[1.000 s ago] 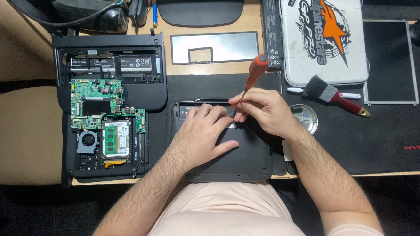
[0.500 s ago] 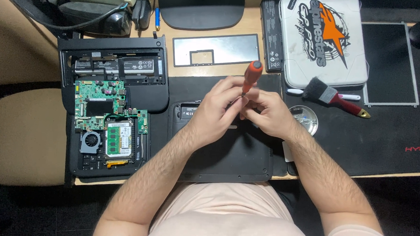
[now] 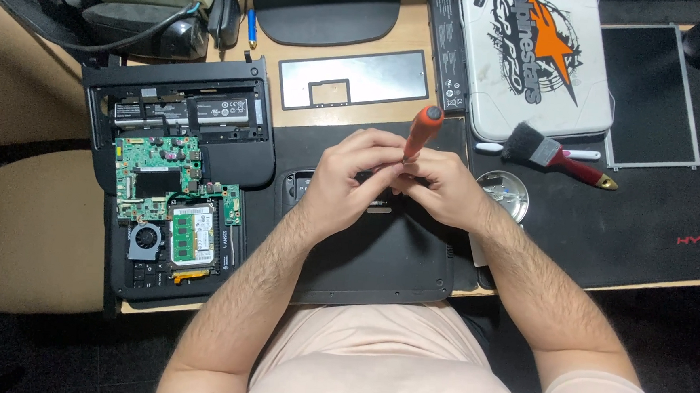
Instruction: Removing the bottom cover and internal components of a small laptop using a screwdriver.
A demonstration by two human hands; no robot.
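A black laptop cover panel (image 3: 379, 255) lies in front of me on the desk. Both hands meet above its far edge. My right hand (image 3: 440, 186) grips a screwdriver with an orange-red handle (image 3: 422, 128), held nearly upright. My left hand (image 3: 351, 180) is curled against the screwdriver's shaft and the right fingers; the tip is hidden between them. To the left lies an opened laptop base (image 3: 176, 186) with its green circuit board, fan and memory module exposed.
A silver keyboard bezel plate (image 3: 357, 80) lies beyond the hands. A brush with a red handle (image 3: 551, 156), a small round metal dish (image 3: 506, 194), a bare screen panel (image 3: 652, 93), a white printed case (image 3: 528, 62) and a battery (image 3: 444, 48) are on the right.
My left hand lifted off the black panel and came up to join the right hand at the screwdriver. The screwdriver rose and now stands more upright.
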